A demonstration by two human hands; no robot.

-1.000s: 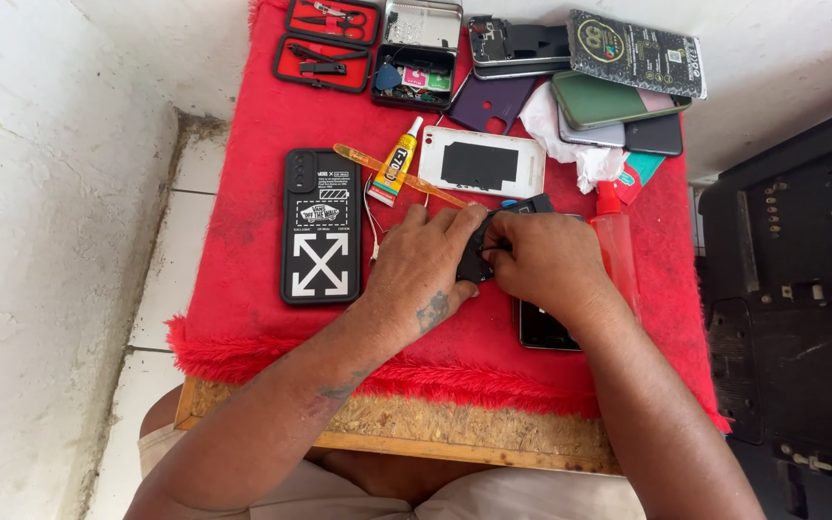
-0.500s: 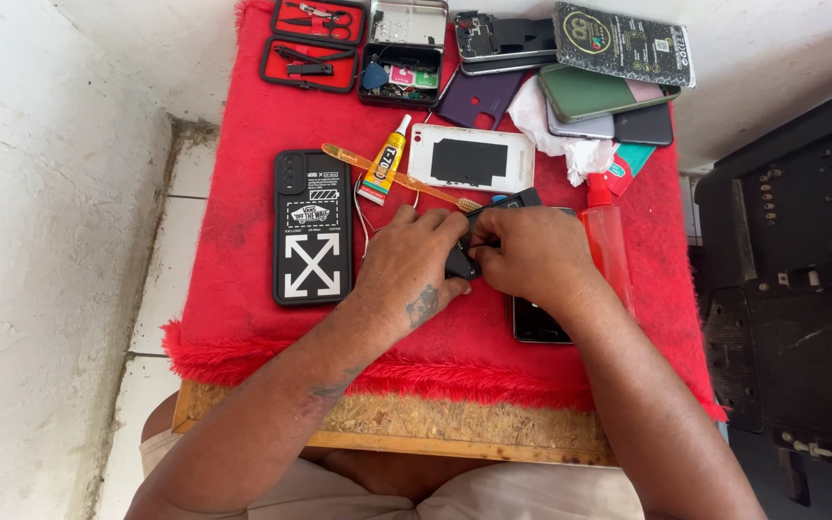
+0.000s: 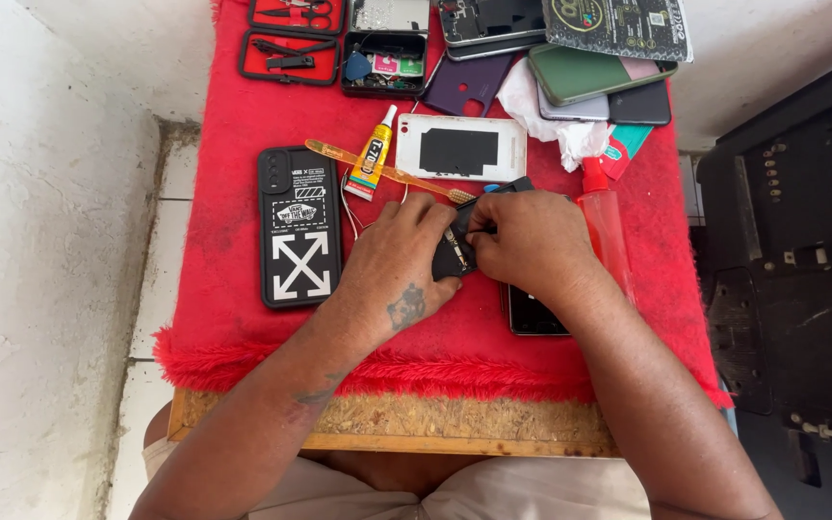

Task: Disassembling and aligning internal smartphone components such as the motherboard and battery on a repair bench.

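Left hand: rests on the red cloth at mid-worktop, grip clamped on a small black part, fingers curled over its left side.
Right hand: meets the left over the same part, fingertips pinched together on it from the right; what lies between them is too small to tell.
Black part: mid-worktop, held between both hands, a thin metal strip showing on its face.
Dark phone: flat under the right wrist, toward the near edge.
Black case: white cross pattern, left of the hands, apart from them.
Glue tube: just beyond the left hand, beside a white back cover.
Orange strip: crosses under the tube toward the hands.
Red bottle: along the right edge, beside the right hand.
Far edge: tool trays, a stack of phones.
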